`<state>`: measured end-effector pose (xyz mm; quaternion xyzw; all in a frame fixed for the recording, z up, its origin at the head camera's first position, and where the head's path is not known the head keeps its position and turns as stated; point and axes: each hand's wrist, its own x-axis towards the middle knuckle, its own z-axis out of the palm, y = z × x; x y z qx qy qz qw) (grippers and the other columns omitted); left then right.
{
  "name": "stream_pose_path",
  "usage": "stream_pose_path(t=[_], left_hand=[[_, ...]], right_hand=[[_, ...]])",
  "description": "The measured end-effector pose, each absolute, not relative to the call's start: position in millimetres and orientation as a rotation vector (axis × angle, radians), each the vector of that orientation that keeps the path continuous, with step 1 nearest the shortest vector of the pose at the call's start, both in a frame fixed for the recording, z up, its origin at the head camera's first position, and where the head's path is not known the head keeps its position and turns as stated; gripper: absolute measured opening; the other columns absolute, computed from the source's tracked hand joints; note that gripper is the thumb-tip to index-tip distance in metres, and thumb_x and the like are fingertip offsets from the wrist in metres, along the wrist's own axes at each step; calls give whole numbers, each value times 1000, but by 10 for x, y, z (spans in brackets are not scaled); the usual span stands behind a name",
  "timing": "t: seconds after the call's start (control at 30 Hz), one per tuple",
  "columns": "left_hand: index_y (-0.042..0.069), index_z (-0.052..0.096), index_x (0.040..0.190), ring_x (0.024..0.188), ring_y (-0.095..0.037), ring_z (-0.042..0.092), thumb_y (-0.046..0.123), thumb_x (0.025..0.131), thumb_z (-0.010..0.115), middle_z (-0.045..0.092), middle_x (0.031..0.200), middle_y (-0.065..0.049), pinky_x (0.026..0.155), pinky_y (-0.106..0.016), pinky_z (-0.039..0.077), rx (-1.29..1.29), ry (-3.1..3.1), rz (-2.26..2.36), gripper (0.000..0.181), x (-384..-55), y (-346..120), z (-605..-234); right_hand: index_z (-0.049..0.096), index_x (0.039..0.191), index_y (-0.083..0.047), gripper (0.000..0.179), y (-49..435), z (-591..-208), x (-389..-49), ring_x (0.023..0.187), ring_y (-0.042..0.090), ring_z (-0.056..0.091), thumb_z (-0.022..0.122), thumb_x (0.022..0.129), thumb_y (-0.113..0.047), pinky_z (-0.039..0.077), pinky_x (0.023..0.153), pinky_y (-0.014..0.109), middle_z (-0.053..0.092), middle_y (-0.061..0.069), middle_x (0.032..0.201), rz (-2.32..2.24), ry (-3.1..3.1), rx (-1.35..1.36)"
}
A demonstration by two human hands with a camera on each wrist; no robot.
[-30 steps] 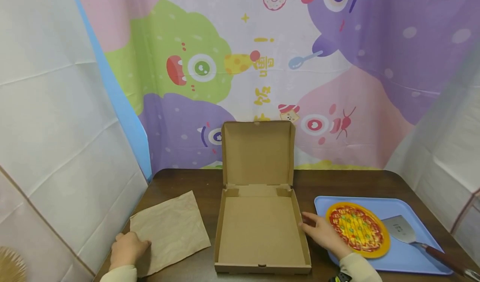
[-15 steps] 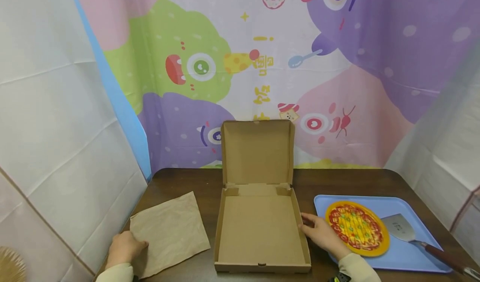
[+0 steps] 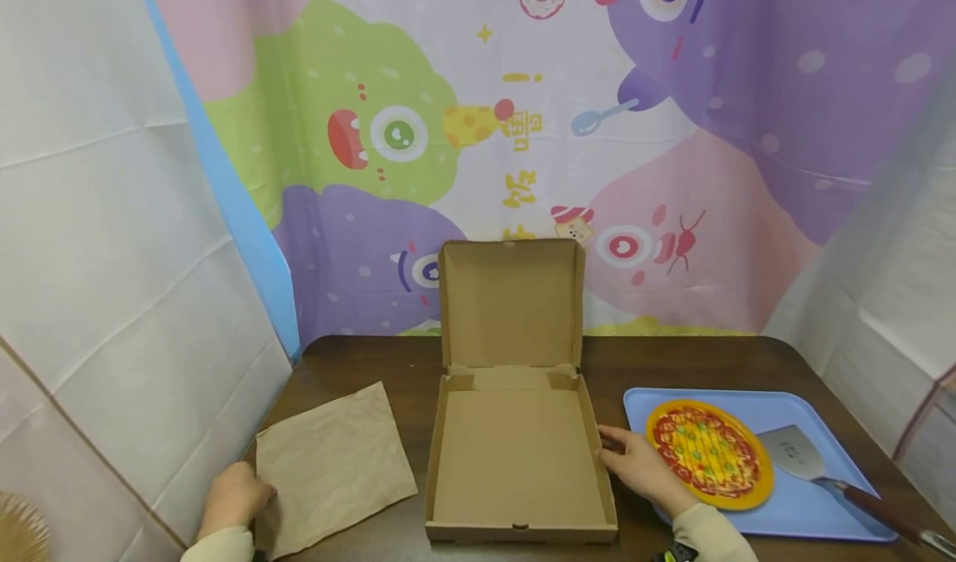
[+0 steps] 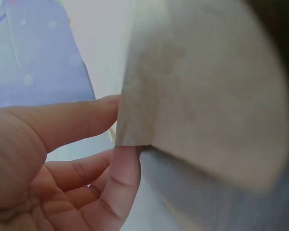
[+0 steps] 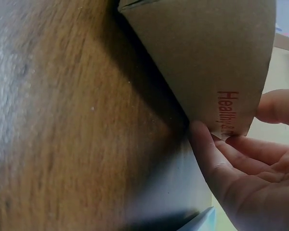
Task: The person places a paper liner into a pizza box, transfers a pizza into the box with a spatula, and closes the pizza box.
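A brown cardboard pizza box (image 3: 522, 462) stands with its lid (image 3: 512, 305) upright behind it. My right hand (image 3: 648, 468) holds the box's right wall, thumb inside and fingers outside; in the right wrist view, the wall (image 5: 202, 57) bears red print. Left of the box lies a sheet of brown paper (image 3: 336, 466), lightly creased. At its left edge my left hand (image 3: 233, 500) pinches the paper. The left wrist view shows the thumb (image 4: 82, 122) and fingers at the edge of the paper (image 4: 207, 96), their tips partly hidden.
On the right, a blue tray (image 3: 821, 516) carries a pizza (image 3: 709, 454) with a yellow-orange rim. A metal turner (image 3: 795, 454) with a brown handle lies across the tray's right side. Behind the dark wooden table (image 3: 358, 363) hangs a cartoon-printed curtain (image 3: 478, 180).
My left hand has slid left, from over the paper's lower left part to its left edge. The right hand stays at the box wall. The view has shifted slightly.
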<state>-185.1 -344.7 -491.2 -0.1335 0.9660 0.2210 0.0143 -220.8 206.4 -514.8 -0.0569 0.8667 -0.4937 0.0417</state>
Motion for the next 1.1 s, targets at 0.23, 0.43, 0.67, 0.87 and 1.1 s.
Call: stream_pose_path(t=[0.23,0.43,0.67,0.87,1.1], left_hand=[[7,46,55,59,-23,45,8,73,64,48,59,-7,54,-35,40,-417,3008,790,25,-1851,-3525,-4960],[-10,63,82,76,-32,61,10,75,67,64,80,-22,66,-40,47,-427,2986,886,21,-1844,-3595,-5007],[-9,63,83,73,-25,58,10,79,66,64,76,-15,63,-33,43,-460,2937,1028,19,-1833,-3637,-5013],[-13,64,88,64,-12,57,8,84,63,66,72,-8,60,-26,45,-522,2847,1210,21,-1818,-3691,-5026],[-18,63,102,67,-5,59,8,90,61,69,79,-3,62,-20,50,-573,2714,1453,29,-1835,-3734,-5023]], right_hand=[[50,129,19,47,2059,-5152,-2206,109,38,65,63,90,-3,55,87,41,64,31,119,-1518,2648,-167],[50,129,19,47,2060,-5164,-2208,109,37,65,63,90,-4,55,87,42,64,31,119,-1516,2643,-170],[51,130,18,47,2065,-5156,-2214,108,37,65,63,90,-4,55,87,42,65,31,118,-1511,2648,-170],[49,129,20,47,2065,-5152,-2206,108,38,65,63,90,-2,56,87,41,64,32,118,-1524,2637,-186],[48,129,21,47,2067,-5150,-2200,107,38,65,62,90,-2,56,86,40,64,33,118,-1542,2626,-195]])
